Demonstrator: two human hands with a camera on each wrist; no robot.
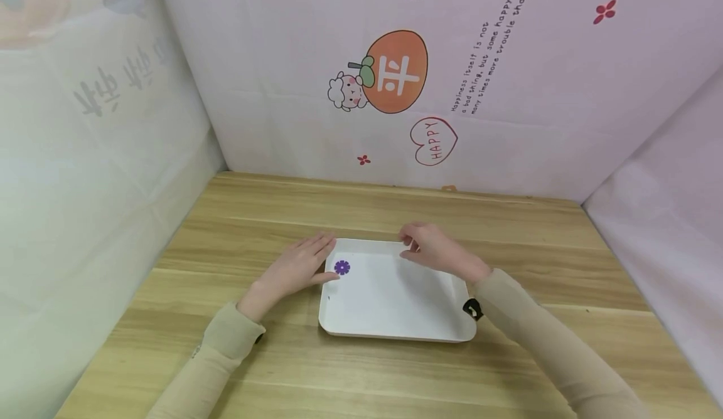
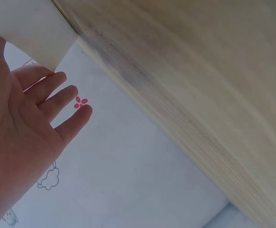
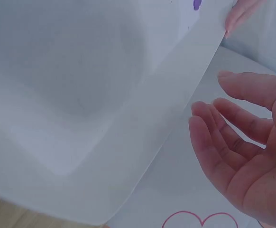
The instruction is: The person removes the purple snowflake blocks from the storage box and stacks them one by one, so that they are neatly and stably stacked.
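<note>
A shallow white tray [image 1: 395, 325] lies on the wooden table, with a small purple flower-shaped piece [image 1: 341, 268] inside near its far left corner. My left hand [image 1: 299, 267] rests at the tray's left edge, fingers nearly straight by the far corner and thumb reaching over the rim beside the piece. In the left wrist view, its fingertips meet the corner of the tray [image 2: 31, 35]. Near the far rim, my right hand [image 1: 435, 249] has loosely bent fingers. The right wrist view shows a gap between its thumb and fingers [image 3: 209, 142], which hold nothing.
A wooden table [image 1: 254, 362] extends around the tray. White printed cloth [image 1: 294, 105] hangs behind it, and plain pale cloth walls stand left and right. A black strap [image 1: 473, 309] shows under the right wrist, beside the tray's right edge.
</note>
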